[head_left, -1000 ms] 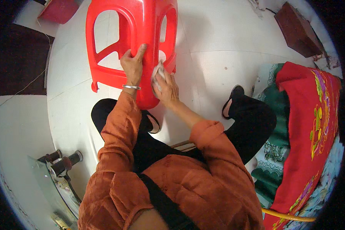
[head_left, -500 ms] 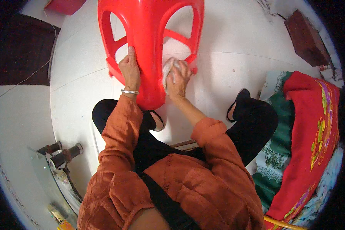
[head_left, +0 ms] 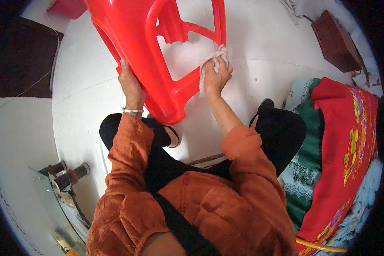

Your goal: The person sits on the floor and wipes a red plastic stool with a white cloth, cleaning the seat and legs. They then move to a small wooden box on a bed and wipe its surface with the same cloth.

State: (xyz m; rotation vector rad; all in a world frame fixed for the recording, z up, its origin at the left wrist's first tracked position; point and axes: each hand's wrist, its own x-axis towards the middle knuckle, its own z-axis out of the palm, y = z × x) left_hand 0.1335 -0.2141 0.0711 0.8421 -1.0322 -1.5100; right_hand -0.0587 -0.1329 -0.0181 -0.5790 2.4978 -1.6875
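Bunching a pale cloth (head_left: 221, 52) between its bent fingers, the right hand (head_left: 217, 77) presses it against the lower right side of a red plastic stool (head_left: 124, 36), where a crossbar meets a leg; one end of the cloth hangs down beside the hand. The left hand (head_left: 131, 87) is closed on the left edge of the nearest leg, one digit lying along it, the other fingers mostly hidden. The stool is tilted in front of the person, that leg's end pointing back toward the left knee, and its upper part runs out of view at the top. A silvery bangle (head_left: 132, 111) circles the left wrist. Further out come the rust-orange shirt (head_left: 209, 198), a black strap (head_left: 179, 219) across it and black trousers (head_left: 282, 134), the knees wide apart over the pale floor (head_left: 83, 111). To the right lie a green and white cloth (head_left: 310, 143) and, beside it, a red cloth with bright flowers (head_left: 335, 111); beyond them, at the upper right, stands a dark brown box (head_left: 336, 42)
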